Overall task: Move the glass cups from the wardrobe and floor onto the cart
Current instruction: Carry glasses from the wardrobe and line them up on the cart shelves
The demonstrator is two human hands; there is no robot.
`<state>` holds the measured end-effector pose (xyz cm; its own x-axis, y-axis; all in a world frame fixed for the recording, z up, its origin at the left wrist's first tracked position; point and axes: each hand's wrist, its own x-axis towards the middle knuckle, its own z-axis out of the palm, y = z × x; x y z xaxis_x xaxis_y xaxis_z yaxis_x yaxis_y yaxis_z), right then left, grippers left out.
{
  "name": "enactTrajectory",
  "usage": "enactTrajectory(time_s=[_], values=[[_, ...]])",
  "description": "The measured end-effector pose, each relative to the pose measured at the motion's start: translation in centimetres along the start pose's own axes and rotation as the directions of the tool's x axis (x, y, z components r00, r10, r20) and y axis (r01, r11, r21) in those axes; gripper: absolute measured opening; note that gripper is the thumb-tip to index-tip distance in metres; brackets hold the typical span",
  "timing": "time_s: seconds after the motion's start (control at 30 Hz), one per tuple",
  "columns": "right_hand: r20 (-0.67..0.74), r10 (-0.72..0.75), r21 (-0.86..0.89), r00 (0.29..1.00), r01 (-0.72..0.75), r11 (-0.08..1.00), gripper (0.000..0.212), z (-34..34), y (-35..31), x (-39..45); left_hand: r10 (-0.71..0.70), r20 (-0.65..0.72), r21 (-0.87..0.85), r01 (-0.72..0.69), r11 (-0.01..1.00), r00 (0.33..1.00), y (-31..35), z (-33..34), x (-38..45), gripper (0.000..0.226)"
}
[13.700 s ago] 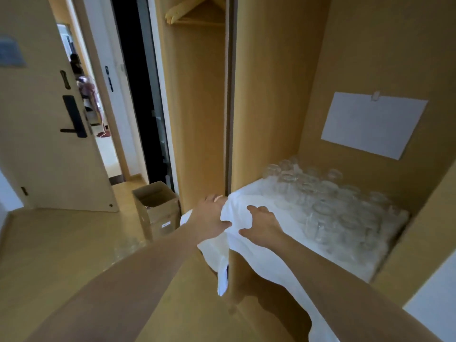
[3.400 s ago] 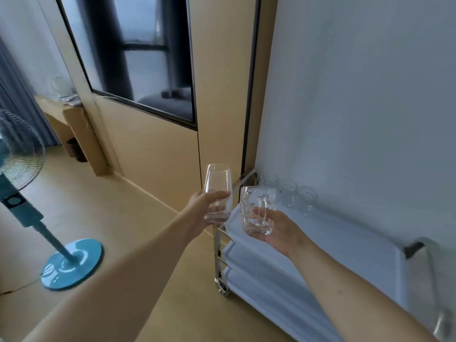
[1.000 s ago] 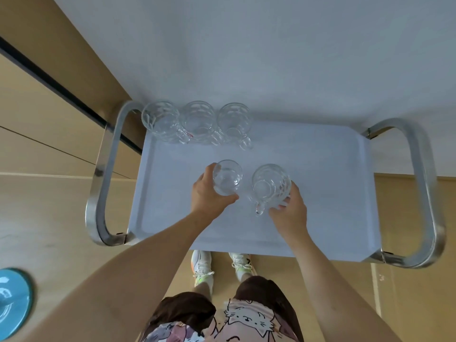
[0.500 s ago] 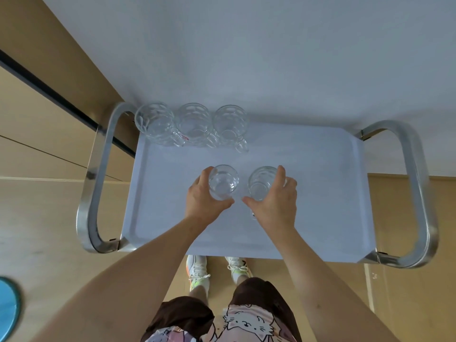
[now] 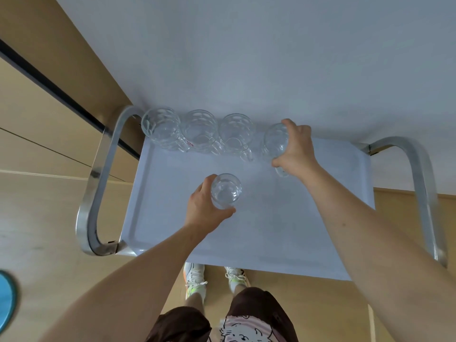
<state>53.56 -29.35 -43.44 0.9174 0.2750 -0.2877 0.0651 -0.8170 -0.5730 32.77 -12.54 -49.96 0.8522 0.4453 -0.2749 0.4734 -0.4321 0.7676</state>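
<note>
The person stands at the near edge of a cart (image 5: pixel 246 238) whose pale flat top tray sits between two curved metal handles, one out beyond the left hand (image 5: pixel 202 208) and one out beyond the right hand (image 5: pixel 294 149). The left hand is curled round a smooth glass cup (image 5: pixel 225 190), thumb on its near side and fingers round its far-left side, holding it upright over the middle of the tray; whether its base touches the tray cannot be told. The right hand reaches farther away, toward the back edge of the tray by the white wall (image 5: pixel 246 58), and grips a dimpled glass mug (image 5: pixel 276 143) from its right side, fingers wrapped over the far rim and thumb near the handle at the bottom. Just to the left of that mug, three more dimpled glass mugs (image 5: pixel 198 130) stand upright in a row along the back edge, close together, the leftmost near the left metal handle (image 5: pixel 98 183). The mug in the right hand stands in line with that row, just beside the nearest one. Below both forearms, a pair of light sneakers (image 5: pixel 195 277) shows on the wooden floor (image 5: pixel 44 218) under the tray's near edge. A blue round object (image 5: pixel 6 299) lies on the floor well to the left of the left arm.
</note>
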Motion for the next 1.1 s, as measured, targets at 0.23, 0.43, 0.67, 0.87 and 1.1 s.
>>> enactTrajectory(time_s=[0.23,0.43,0.67,0.87,1.1], values=[[0.045,-0.048,0.003,0.998,0.048,0.999,0.112,0.2,-0.4,1.7,-0.025,0.008,-0.002,0.025,1.000,1.000,-0.3,0.1,0.0,0.091],[0.052,-0.065,0.023,0.996,0.064,0.998,0.114,0.6,-1.0,2.2,-0.027,0.000,0.007,0.027,1.000,1.000,-0.3,0.2,0.0,0.092],[0.038,-0.080,0.015,0.996,0.080,0.997,0.118,0.9,-0.8,1.7,-0.029,-0.004,-0.003,0.029,1.000,1.000,-0.2,0.2,-0.1,0.093],[-0.078,-0.046,0.004,0.996,0.046,0.999,0.120,1.8,-0.3,-1.1,-0.051,0.029,-0.010,0.051,0.999,0.998,0.2,-0.1,-0.1,0.092],[-0.189,0.024,-0.006,0.982,-0.026,1.000,0.103,3.1,0.0,-6.7,-0.059,0.063,-0.040,0.062,0.997,0.996,0.1,-1.7,-1.3,0.090]])
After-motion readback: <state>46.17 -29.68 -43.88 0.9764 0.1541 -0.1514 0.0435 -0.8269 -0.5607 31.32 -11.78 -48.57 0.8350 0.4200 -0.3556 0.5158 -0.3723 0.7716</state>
